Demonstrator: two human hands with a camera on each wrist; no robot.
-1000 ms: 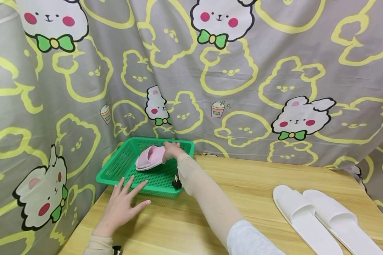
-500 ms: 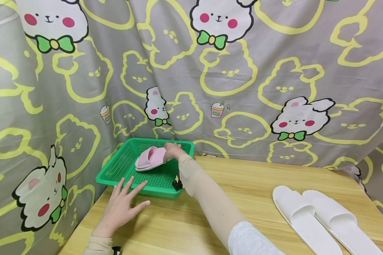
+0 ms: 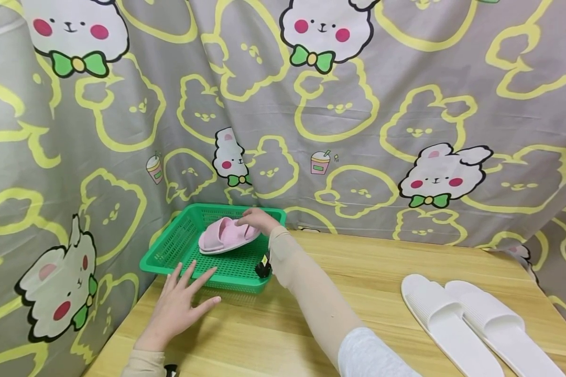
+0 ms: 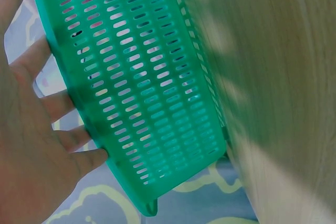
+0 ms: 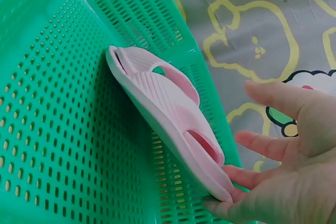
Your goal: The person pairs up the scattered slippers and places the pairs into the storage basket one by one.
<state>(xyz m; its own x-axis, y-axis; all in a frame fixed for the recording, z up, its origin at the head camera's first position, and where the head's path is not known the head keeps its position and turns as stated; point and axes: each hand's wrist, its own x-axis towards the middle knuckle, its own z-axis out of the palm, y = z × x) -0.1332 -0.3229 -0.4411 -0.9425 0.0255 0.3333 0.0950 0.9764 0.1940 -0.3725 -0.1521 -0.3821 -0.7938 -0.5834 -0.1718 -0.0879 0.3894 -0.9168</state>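
Note:
A pale pink slipper [image 3: 214, 236] lies tilted inside the green perforated plastic basket [image 3: 160, 262]. It has a ribbed band at its left end and a second band near its right end, also plain in the right wrist view of the slipper [image 5: 173, 106]. My right hand [image 3: 260, 219] is over the slipper's right end. Its fingers are spread loosely, with the lower fingertips right at that end and the top digit held away from it. My left hand [image 3: 176, 309] is spread at the basket's near side, its fingertips along the rim in the left wrist view.
A pair of white slippers [image 3: 441, 314] lies at the right on the wooden tabletop [image 3: 339, 272]. A grey curtain [image 3: 358, 115] with cartoon animals hangs behind and on the left, right up against the basket.
My right hand has loosened and shifted slightly up and right, exposing more of the slipper's right end. The left hand and white slippers stay as they were.

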